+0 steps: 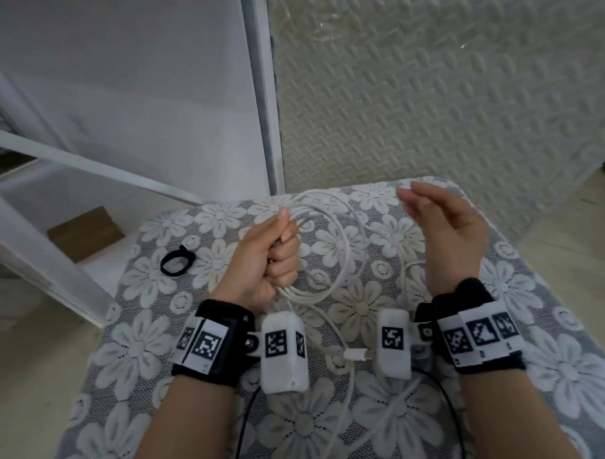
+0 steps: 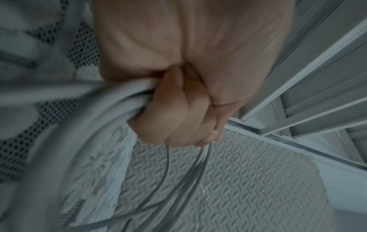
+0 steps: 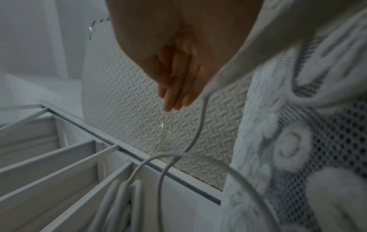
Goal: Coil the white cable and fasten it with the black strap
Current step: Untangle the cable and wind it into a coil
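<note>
- The white cable [image 1: 332, 252] is part-wound: several loops are bunched in the left hand [image 1: 268, 261] above the flowered lace cloth [image 1: 556, 375], and a loose tail trails toward the person, ending in a white plug [image 1: 356, 355] on the cloth between the wrists.
- That left hand is a closed fist around the bundled strands; the wrist view shows them fanning out from under the curled fingers [image 2: 178, 119].
- The right hand [image 1: 445, 224] hangs opened out beside the loops, fingers nearly straight, holding nothing that I can see.
- My read: coiling is under way, not finished. Next the free hand should gather the trailing tail into another loop.
- The black strap [image 1: 177, 260] lies untouched on the cloth, left of the fist, a closed ring.
- No brand or readable writing; only square black-and-white coded markers [image 1: 209, 346] on the wrist bands.
</note>
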The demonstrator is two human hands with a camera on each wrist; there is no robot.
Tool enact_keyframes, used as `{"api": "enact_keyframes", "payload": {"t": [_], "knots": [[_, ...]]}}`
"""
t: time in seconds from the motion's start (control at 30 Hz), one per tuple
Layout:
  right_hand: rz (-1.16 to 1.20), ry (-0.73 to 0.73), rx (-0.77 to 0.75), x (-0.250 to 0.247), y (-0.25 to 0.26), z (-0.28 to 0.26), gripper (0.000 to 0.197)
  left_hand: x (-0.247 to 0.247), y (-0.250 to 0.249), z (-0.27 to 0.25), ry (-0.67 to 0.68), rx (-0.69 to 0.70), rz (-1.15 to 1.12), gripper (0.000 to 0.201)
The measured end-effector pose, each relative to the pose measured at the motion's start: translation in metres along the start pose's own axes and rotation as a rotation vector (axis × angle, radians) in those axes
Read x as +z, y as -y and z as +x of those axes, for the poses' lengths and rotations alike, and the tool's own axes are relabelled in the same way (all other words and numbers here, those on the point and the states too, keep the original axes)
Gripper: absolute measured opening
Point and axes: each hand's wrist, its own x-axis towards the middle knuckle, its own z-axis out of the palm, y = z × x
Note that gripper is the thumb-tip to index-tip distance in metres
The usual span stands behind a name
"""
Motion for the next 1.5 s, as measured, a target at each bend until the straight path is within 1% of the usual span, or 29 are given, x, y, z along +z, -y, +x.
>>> {"api": "enact_keyframes", "payload": {"t": [0.03, 0.1, 0.17, 0.2, 0.23, 0.3, 0.4, 0.5, 0.63, 0.7, 0.8, 0.9, 0.97, 1.03, 1.1, 1.17, 1.23, 1.3, 1.4, 1.5], "knots": [[0.085, 0.104, 0.017, 0.003, 0.001, -0.002, 0.018, 0.001, 0.001, 0.001, 0.004, -0.013, 0.012, 0.035], [0.157, 0.303, 0.107, 0.009, 0.001, -0.007, 0.019, 0.005, 0.003, 0.001, -0.001, -0.033, 0.045, 0.035], [0.127, 0.447, 0.180, 0.015, 0.000, -0.012, 0.023, 0.008, 0.003, 0.000, -0.012, -0.039, 0.065, 0.037], [0.085, 0.491, 0.200, 0.017, 0.001, -0.014, 0.024, 0.009, 0.003, 0.000, -0.016, -0.038, 0.066, 0.037], [0.034, 0.511, 0.218, 0.019, 0.003, -0.015, 0.023, 0.009, 0.002, 0.000, -0.021, -0.037, 0.061, 0.036], [-0.075, 0.504, 0.233, 0.020, 0.006, -0.015, 0.021, 0.007, 0.001, 0.000, -0.032, -0.028, 0.032, 0.035], [-0.176, 0.501, 0.204, 0.017, 0.006, -0.014, 0.018, 0.003, -0.001, 0.000, -0.041, 0.000, -0.015, 0.037], [-0.239, 0.512, 0.222, 0.018, 0.006, -0.014, 0.024, 0.004, -0.003, 0.000, -0.056, 0.034, -0.028, 0.036], [-0.309, 0.572, 0.319, 0.020, 0.006, -0.016, 0.034, 0.008, -0.002, -0.001, -0.067, 0.080, -0.057, 0.034], [-0.266, 0.614, 0.377, 0.020, 0.007, -0.017, 0.035, 0.009, -0.002, 0.000, -0.088, 0.107, -0.081, 0.035], [-0.102, 0.662, 0.464, 0.020, 0.008, -0.018, 0.031, 0.011, -0.003, 0.001, -0.133, 0.152, -0.132, 0.039], [0.045, 0.664, 0.508, 0.023, 0.006, -0.019, 0.027, 0.010, -0.002, 0.003, -0.157, 0.188, -0.161, 0.044], [0.106, 0.666, 0.526, 0.026, 0.005, -0.019, 0.029, 0.009, 0.000, 0.004, -0.172, 0.200, -0.180, 0.042], [0.118, 0.717, 0.514, 0.026, 0.004, -0.019, 0.040, 0.008, 0.001, 0.006, -0.198, 0.216, -0.210, 0.041], [0.156, 0.805, 0.513, 0.024, 0.003, -0.020, 0.059, 0.007, 0.002, 0.008, -0.232, 0.236, -0.237, 0.041], [0.262, 0.874, 0.552, 0.023, 0.001, -0.021, 0.073, 0.006, 0.003, 0.009, -0.262, 0.259, -0.285, 0.041], [0.363, 0.917, 0.576, 0.023, 0.000, -0.020, 0.082, 0.005, 0.003, 0.009, -0.282, 0.273, -0.357, 0.041], [0.400, 0.934, 0.561, 0.025, -0.002, -0.021, 0.088, 0.004, 0.003, 0.010, -0.298, 0.284, -0.414, 0.041], [0.354, 0.973, 0.494, 0.027, -0.007, -0.026, 0.083, 0.003, 0.003, 0.010, -0.320, 0.303, -0.453, 0.042], [0.292, 1.050, 0.481, 0.027, -0.005, -0.029, 0.096, 0.003, 0.003, 0.010, -0.353, 0.322, -0.465, 0.043]]}}
